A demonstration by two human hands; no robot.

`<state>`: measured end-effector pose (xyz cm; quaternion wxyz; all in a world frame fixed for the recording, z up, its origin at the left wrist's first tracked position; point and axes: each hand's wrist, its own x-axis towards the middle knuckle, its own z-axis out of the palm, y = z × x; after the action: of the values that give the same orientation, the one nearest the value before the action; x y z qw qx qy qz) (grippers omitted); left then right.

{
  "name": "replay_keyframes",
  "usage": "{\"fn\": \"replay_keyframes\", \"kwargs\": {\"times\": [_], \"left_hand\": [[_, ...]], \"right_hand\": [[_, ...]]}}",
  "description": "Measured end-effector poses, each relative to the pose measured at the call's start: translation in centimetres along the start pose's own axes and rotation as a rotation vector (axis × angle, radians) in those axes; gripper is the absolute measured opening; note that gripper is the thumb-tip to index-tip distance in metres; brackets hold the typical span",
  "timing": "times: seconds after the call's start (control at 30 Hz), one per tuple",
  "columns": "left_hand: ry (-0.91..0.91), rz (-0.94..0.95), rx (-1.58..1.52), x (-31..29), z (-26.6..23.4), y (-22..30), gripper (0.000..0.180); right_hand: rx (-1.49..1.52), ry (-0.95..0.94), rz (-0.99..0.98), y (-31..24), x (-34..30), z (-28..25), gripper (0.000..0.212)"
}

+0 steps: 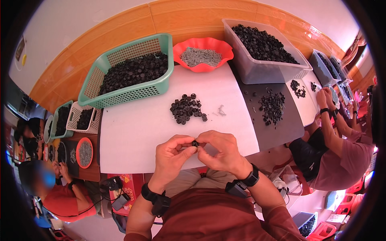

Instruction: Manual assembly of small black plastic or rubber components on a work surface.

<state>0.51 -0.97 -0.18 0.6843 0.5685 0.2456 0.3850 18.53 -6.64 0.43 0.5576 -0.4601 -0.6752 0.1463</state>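
Note:
My left hand (pixel 173 154) and my right hand (pixel 220 150) meet over the near edge of the white table sheet (pixel 136 132). Between their fingertips they pinch one small black plastic part (pixel 195 143); the fingers cover much of it, so its exact kind is hard to make out. Just beyond my hands lies a loose pile of small round black parts (pixel 185 109). To the right of that pile are a few thin grey pieces (pixel 220 111), too small to name.
Along the back stand a green basket (pixel 124 95) of black parts, a red scalloped bowl (pixel 193 69) of grey pieces and a clear bin (pixel 261 72) of black parts. More black parts (pixel 272 107) lie on the dark board at right. People work on both sides.

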Motion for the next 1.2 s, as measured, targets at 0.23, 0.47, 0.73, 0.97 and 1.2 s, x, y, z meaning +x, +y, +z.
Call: {"fn": "replay_keyframes", "kwargs": {"times": [0.23,0.47,0.73,0.97,1.2], "left_hand": [[0.012,0.006,-0.064,-0.1,-0.3,-0.2,0.026],[-0.008,-0.015,-0.171,0.0,-0.6,-0.3,0.026],[-0.051,-0.079,-0.199,0.3,-0.7,0.4,0.032],[-0.135,-0.126,-0.202,0.5,-0.9,0.5,0.036],[-0.155,-0.181,-0.155,0.8,-0.8,1.0,0.033]], "right_hand": [[0.080,-0.041,0.003,-0.4,0.3,-0.3,0.035],[0.106,-0.098,0.012,-0.4,0.3,-0.5,0.038],[0.171,-0.249,0.136,-0.8,0.7,-1.8,0.038],[0.195,-0.281,0.088,-0.4,0.8,-2.1,0.036],[0.199,-0.356,0.157,-0.2,0.9,-2.3,0.033]]}}
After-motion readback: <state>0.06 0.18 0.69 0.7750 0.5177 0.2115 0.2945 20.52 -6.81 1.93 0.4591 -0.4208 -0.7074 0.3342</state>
